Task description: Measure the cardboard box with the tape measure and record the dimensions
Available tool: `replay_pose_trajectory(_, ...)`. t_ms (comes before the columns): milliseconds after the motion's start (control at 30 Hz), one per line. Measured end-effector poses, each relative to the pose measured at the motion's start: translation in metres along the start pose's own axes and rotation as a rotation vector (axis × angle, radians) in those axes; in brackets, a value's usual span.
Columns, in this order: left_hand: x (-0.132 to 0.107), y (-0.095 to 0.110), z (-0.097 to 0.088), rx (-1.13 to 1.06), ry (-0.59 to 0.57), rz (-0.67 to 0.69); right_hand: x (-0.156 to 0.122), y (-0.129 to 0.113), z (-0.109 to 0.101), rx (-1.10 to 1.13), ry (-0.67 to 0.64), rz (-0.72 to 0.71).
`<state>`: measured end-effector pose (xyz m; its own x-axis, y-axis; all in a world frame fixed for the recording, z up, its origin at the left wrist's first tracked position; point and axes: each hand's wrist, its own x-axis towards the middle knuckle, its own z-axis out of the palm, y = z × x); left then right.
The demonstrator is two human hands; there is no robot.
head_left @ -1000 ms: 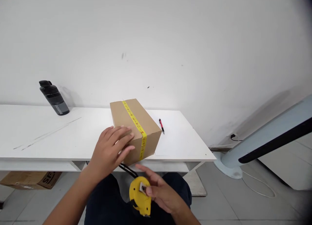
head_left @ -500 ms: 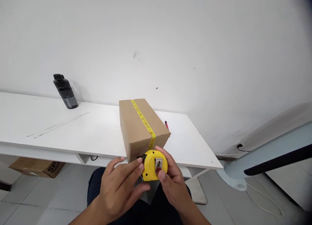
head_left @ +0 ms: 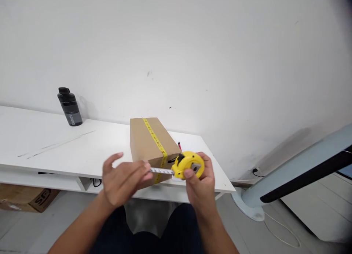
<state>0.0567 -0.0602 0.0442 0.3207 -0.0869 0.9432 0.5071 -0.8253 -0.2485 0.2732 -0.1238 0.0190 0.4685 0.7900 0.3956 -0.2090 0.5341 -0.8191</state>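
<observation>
My right hand (head_left: pixel 200 180) grips a yellow tape measure (head_left: pixel 189 164) held in front of a brown cardboard box (head_left: pixel 145 142) sealed with a strip of yellow tape. The box sits near the front edge of a white table (head_left: pixel 55 151). My left hand (head_left: pixel 124 180) pinches the end of the tape blade (head_left: pixel 161 170), which is drawn out a short way to the left of the case, across the box's near face. A red and black pen (head_left: pixel 179 146) lies on the table just behind the box.
A dark water bottle (head_left: pixel 69 107) stands at the back left of the table against the white wall. Another cardboard box (head_left: pixel 30 199) lies on the floor under the table. A pale blue fan stand (head_left: pixel 288 173) with a round base leans in at right.
My left hand left the box top and came to the tape measure. Both hands rose to the box's near face, and the blade is now pulled out to the left.
</observation>
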Motion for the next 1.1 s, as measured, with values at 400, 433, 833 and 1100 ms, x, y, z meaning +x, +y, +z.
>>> replay_pose_trajectory(400,-0.040,-0.017,0.009,0.129,-0.218,-0.086,0.081,0.050,-0.046,-0.041,0.056,0.014)
replay_pose_trajectory(433,-0.040,-0.017,0.010,0.116,-0.239,-0.088,0.079,0.053,-0.047,-0.038,0.050,0.001)
replay_pose_trajectory(833,-0.050,-0.016,0.032,-0.022,-0.141,-0.222,0.082,0.062,-0.058,-0.144,0.006,-0.046)
replay_pose_trajectory(1100,-0.050,-0.014,0.036,-0.064,-0.124,-0.285,0.083,0.064,-0.058,-0.210,-0.001,-0.058)
